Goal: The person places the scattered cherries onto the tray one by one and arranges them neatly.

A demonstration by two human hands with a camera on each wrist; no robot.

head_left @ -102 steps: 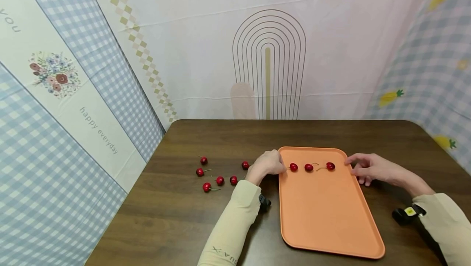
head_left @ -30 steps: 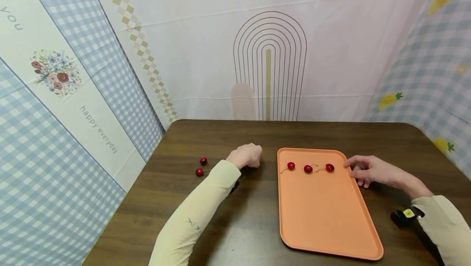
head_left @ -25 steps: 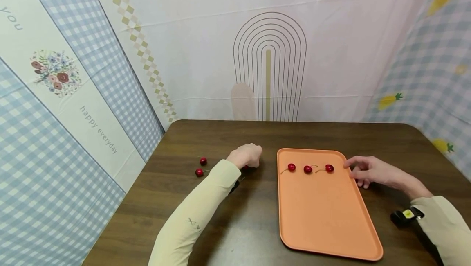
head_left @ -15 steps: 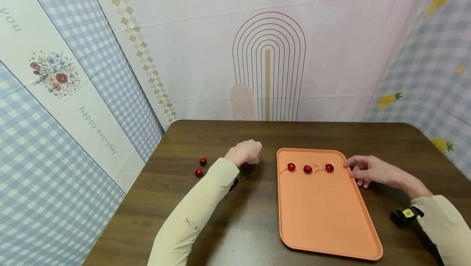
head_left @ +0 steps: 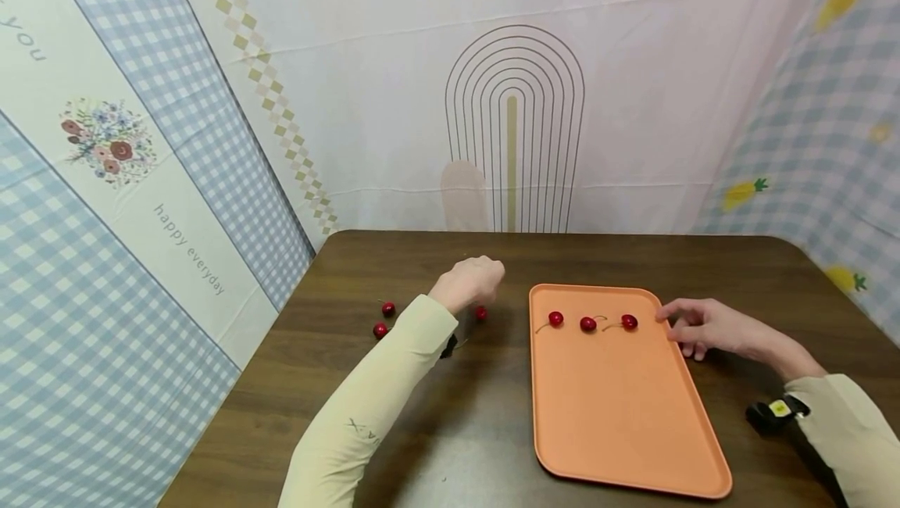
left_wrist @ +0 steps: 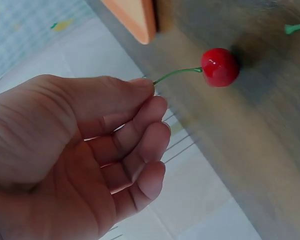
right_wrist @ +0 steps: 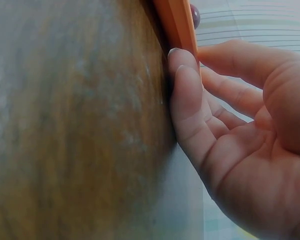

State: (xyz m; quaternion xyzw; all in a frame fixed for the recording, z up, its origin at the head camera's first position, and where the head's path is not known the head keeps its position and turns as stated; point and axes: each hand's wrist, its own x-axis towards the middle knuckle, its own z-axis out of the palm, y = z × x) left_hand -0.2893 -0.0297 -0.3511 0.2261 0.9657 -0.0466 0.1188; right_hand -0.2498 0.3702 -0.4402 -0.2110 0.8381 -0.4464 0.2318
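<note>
My left hand is raised over the table left of the tray. Between its thumb and forefinger it pinches the green stem of a red cherry, which dangles from the fingertips; the other fingers curl loosely. At the right edge of the orange tray, my right hand grips the rim, thumb and fingers on either side of it. Across the tray's far part lie a left cherry, a middle cherry and a right cherry, stems attached.
Loose cherries lie on the dark wooden table to the left: one cherry at the back and another cherry nearer. My left sleeve covers the table area just right of them. A printed cloth hangs behind the table.
My left hand has gone from the tray's left edge to the cherries on the table, then risen slightly with a cherry by its stem. The right hand stays on the tray rim.
</note>
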